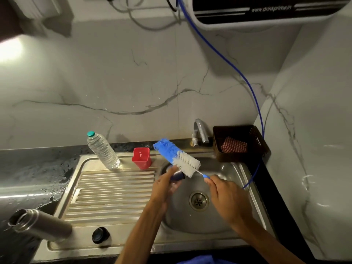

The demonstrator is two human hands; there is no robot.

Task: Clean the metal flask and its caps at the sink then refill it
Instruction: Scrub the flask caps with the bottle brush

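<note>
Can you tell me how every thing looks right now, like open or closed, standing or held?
Flask: open, no cap, on the counter.
Black cap: off the flask, by the sink edge.
Small cap: held in the left hand.
Brush: held by the right hand, bristles against the small cap.
Plastic bottle: upright, capped.
Red cup: upright, open top.
Tap: no water seen.
Basket: holds a checked cloth.
</note>
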